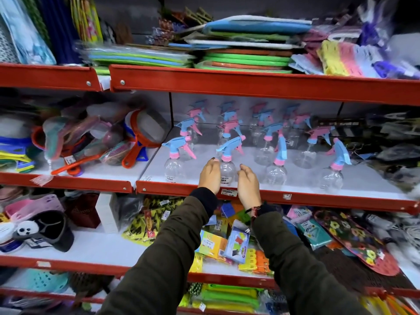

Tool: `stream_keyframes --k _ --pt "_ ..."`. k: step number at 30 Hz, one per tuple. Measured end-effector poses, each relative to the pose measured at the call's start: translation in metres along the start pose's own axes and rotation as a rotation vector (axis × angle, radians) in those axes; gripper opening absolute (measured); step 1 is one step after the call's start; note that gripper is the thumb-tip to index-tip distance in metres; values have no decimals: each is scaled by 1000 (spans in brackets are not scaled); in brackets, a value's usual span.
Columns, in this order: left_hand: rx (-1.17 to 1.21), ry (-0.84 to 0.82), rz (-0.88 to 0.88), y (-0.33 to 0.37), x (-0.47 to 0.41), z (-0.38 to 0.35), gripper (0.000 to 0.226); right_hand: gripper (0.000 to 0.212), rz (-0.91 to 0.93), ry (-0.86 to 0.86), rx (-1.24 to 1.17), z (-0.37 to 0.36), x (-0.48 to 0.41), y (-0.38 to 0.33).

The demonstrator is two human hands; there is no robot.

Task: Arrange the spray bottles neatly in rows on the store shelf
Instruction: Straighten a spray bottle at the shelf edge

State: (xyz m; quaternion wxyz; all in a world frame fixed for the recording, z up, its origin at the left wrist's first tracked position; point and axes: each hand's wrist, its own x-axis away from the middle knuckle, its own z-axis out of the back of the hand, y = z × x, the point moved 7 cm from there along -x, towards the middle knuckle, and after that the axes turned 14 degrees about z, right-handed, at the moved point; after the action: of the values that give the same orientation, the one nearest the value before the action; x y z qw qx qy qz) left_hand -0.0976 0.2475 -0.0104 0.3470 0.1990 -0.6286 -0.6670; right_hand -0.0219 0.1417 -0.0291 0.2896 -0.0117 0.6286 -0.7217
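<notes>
Four clear spray bottles stand along the front of the white shelf (pixel 295 178), and the second from the left, the front bottle (pixel 228 169) with a blue trigger, pink collar and a price label, sits between the person's two hands. The left hand (pixel 210 176) rests against this bottle's left side, fingers curved, thumb near the collar; whether it actually grips is hard to tell. The right hand (pixel 248 185) hangs just right of the bottle, fingers loosely bent and holding nothing, apart from the plastic. Left of the front bottle stands another (pixel 174 165) with its nozzle pointing left; to its right are two more (pixel 277 164) (pixel 334 171), the farthest well apart. Behind the front bottle, more pink-and-blue sprayers (pixel 229 123) stand in rough rows reaching the back wall, blurred. Below it runs the red shelf edge (pixel 318 198) with a price tag (pixel 229 193). Left of the bottle, across the shelf gap, lie orange strainers (pixel 141 137).
</notes>
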Motion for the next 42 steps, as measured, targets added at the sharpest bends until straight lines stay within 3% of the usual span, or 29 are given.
stream_keyframes --k 7,21,29,34,38,42 --pt "-84 54 17 -9 -1 -3 45 48 -14 -127 -37 -15 -9 0" --pt "-67 52 28 -9 -2 -6 50 49 16 -104 -40 -1 3 5" --pt "-16 240 -103 -5 36 -1 49 45 76 -41 -69 31 25 -1" --pt "-13 353 -275 -3 82 -21 44 44 108 -41 -96 63 46 -2" --pt "-8 290 -337 -5 102 -55 40 41 150 117 -52 109 51 0" --pt "-60 137 -253 -4 91 -92 44 46 98 162 -16 146 31 10"
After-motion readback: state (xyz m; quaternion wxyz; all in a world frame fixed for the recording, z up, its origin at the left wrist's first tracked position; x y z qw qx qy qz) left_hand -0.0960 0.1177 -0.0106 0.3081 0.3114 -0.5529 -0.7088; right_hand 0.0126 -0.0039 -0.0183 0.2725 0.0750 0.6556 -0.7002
